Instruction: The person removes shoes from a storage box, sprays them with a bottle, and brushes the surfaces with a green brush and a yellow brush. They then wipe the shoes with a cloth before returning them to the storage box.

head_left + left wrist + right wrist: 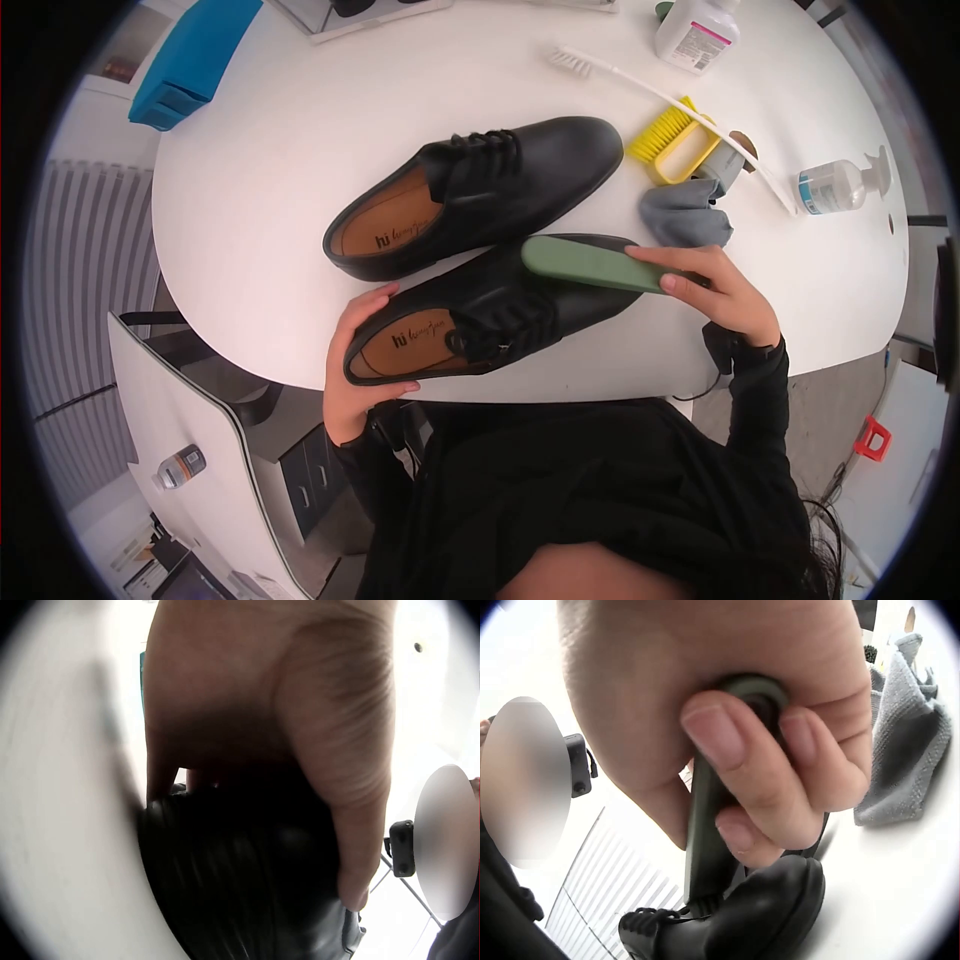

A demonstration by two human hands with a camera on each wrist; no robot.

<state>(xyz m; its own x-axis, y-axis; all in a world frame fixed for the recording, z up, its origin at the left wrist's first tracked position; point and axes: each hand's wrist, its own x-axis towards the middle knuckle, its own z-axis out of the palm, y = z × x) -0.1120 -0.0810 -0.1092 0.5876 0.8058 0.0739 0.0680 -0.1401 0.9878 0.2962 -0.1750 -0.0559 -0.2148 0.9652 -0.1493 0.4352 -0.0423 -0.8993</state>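
Head view: white ctr., i.e. counter [270, 200], w/ 2 black lace-up shoes side by side, toes to the R. Near shoe [485, 275] lies at the front edge; far shoe [565, 150] just beyond. Both open at top, tan insole w/ lettering inside each. L hand [342, 388] spread round heel of near shoe, thumb one side, fingers the other. R hand [728, 292] closed on one end of 1 green brush [590, 265], which lies over toe end of same shoe. Bottles, 3 total: 1 white bottle [698, 38], opaque, contents can't tell; 1 clear pump bottle [830, 188], labelled, fill level can't tell; 1 small bottle [182, 466] off the ctr., on separate white surface lower L. Also 1 yellow brush [660, 132], 1 long white brush [640, 82] lying across it, 1 grey cloth [685, 212] next to them, 1 blue case [195, 65] far L, contents hidden. L wrist view: fingers + thumb straddle the black heel, grip moderately wide; shoe interior too dark to read. R wrist view: fingers curled tight round green handle, dark bristles [703, 906] down by the laced upper; grey cloth at R.
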